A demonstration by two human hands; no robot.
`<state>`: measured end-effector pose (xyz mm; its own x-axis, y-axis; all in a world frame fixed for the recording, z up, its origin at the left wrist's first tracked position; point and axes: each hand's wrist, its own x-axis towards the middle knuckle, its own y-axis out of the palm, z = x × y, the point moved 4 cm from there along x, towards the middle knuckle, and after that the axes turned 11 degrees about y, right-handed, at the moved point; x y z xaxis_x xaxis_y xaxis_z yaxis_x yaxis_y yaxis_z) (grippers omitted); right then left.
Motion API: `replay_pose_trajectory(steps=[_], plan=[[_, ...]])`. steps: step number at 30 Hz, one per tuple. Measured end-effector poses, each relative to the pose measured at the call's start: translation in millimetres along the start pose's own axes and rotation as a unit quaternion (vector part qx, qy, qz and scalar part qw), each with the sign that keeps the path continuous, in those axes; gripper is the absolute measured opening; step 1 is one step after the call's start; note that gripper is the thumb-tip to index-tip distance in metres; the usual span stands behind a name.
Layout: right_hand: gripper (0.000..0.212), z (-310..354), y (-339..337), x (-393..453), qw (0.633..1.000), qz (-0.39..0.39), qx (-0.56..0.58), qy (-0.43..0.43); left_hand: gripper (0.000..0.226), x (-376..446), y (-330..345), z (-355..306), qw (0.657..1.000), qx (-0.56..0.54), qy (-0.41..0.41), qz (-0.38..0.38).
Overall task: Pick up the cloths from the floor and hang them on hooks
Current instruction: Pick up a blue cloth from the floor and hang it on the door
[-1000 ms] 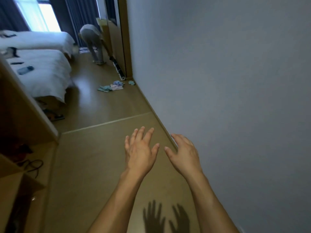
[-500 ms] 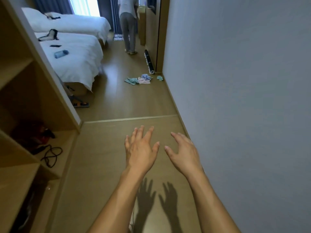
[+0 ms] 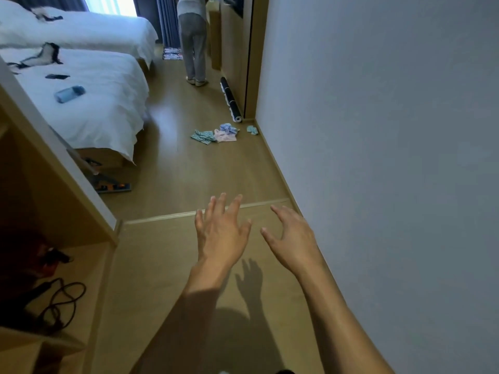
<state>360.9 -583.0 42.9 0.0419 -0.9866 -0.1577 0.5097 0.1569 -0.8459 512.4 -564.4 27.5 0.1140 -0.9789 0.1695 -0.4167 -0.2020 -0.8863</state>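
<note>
Left hand [image 3: 221, 233]: fingers spread, holding nothing.
Right hand [image 3: 293, 240]: fingers apart, loose, holding nothing.
Cloths [image 3: 216, 134]: on floor [image 3: 183, 163], well ahead.

Two bare forearms, left hand [image 3: 221, 233] and right hand [image 3: 293, 240] without sleeves, gloves, rings or watch.

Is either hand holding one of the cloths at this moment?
No, the left hand and right hand are both open and empty, and the cloths lie on the floor ahead.
</note>
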Motion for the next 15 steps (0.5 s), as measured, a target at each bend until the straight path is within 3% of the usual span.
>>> replay_pose_trajectory(steps=[8, 15], plan=[[0.062, 56.9, 37.4, 117.9, 0.999, -0.018, -0.026, -0.017, 0.062, 98.9, -4.7, 76.0, 0.998, 0.045, -0.034, -0.010], [0.064, 121.1, 60.9, 259.9, 0.998, 0.015, -0.019, -0.061, 0.064, 222.2, -9.2, 128.6, 0.994, 0.082, -0.066, -0.014]])
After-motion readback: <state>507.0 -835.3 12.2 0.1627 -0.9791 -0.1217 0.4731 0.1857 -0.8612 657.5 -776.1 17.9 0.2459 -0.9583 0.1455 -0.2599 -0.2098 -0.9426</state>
